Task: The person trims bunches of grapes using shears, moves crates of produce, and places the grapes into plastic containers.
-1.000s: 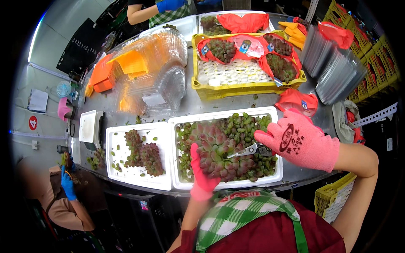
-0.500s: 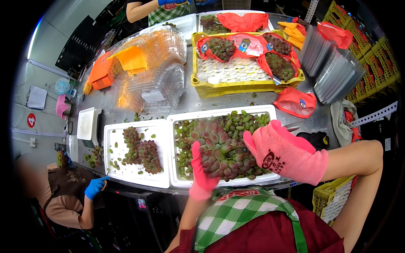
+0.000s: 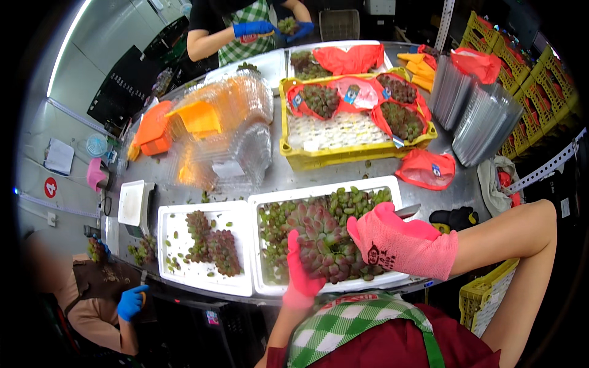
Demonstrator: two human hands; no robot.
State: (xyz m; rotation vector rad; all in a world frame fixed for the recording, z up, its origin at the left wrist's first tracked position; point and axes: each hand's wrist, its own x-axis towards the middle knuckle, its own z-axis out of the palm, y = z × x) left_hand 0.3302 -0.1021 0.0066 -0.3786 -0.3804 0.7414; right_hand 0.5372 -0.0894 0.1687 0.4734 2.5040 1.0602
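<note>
A large bunch of purple-green grapes [image 3: 322, 236] lies over a white foam tray [image 3: 392, 284] of loose green grapes. My left hand [image 3: 302, 276], in a pink glove, holds the bunch at its near left side, thumb up and the other fingers mostly hidden. At the right side of the bunch is my right hand [image 3: 402, 239], gloved in pink, its fingers curled together at the grapes. Whatever those fingers may hold is hidden. A grey metal blade-like piece [image 3: 408, 211] shows just behind that hand; whether it is held, I cannot tell.
Left of me, another foam tray [image 3: 173, 285] holds bunches and loose grapes beside a scale [image 3: 130, 202]. Beyond stand a yellow crate [image 3: 307, 161] with red-wrapped bunches, clear plastic boxes [image 3: 245, 144] and stacked lids [image 3: 488, 126]. Co-workers in blue gloves [image 3: 132, 302] work at left and across.
The view has tilted up, so the table sits lower and more of the far co-worker shows, holding grapes. Both my hands stay at the bunch; the right one has turned slightly.
</note>
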